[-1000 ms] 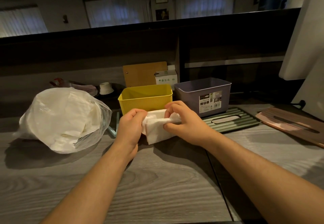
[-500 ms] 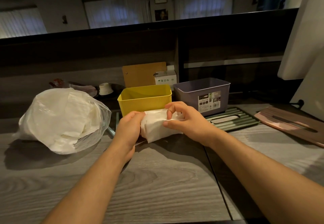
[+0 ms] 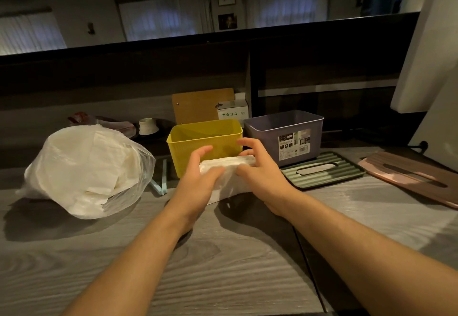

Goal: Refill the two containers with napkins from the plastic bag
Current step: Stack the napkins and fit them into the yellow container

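On the grey wood-grain table, just in front of the yellow container, both hands hold a stack of white napkins. Left hand grips the stack's left end, thumb on the near side, fingers curled over the top. Right hand grips the right end the same way, fingers partly spread. Stack touches or nearly touches the yellow container's front wall; cannot tell which. Purple container stands just right of the yellow one, label facing forward. Plastic bag of napkins lies well to the left. Green slotted lid and brown slotted lid lie flat to the right.
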Action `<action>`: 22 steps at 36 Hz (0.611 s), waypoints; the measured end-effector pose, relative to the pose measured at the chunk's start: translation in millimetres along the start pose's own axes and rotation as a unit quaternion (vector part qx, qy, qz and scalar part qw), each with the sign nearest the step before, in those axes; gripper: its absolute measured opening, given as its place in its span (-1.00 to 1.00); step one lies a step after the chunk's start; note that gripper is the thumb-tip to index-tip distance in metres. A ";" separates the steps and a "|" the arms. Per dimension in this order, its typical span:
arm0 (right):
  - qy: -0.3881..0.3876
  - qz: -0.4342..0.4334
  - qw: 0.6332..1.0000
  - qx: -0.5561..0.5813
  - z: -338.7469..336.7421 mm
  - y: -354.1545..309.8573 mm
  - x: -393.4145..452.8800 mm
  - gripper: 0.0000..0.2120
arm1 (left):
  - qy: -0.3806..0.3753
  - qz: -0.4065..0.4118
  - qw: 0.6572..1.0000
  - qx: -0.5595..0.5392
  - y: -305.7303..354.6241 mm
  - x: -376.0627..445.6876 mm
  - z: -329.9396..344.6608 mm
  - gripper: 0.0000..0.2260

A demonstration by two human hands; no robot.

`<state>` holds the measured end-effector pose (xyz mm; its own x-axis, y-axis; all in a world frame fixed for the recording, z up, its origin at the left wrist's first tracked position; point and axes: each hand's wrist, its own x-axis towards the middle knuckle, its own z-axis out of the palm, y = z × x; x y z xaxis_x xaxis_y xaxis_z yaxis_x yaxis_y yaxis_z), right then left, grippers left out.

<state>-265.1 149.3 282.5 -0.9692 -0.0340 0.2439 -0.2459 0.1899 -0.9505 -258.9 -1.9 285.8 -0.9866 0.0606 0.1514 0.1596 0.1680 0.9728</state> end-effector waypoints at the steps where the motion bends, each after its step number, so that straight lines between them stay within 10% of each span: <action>1: 0.012 0.000 1.000 0.016 3.4 -1.0 -0.7 -0.58 | 0.021 0.004 1.000 -0.013 0.7 1.0 2.1 -0.67; 7: 0.097 0.002 0.995 0.034 17.7 -1.8 4.6 -0.86 | 0.136 0.034 0.990 -0.008 0.7 7.2 14.2 -0.81; 13: 0.098 -0.011 0.995 -0.007 15.4 0.6 4.8 -0.81 | 0.012 0.022 0.999 -0.041 -0.7 5.9 1.6 -0.46; 22: -0.074 -0.029 0.994 -0.070 -3.6 -5.5 -7.3 -0.31 | 0.024 0.008 0.999 0.038 -5.7 6.5 -2.0 -0.29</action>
<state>-256.6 152.1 286.7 -0.9471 -0.1917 0.2574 -0.3080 0.3180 -0.8966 -266.3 -4.4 281.6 -0.9843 0.0173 0.1759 0.1748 0.2421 0.9544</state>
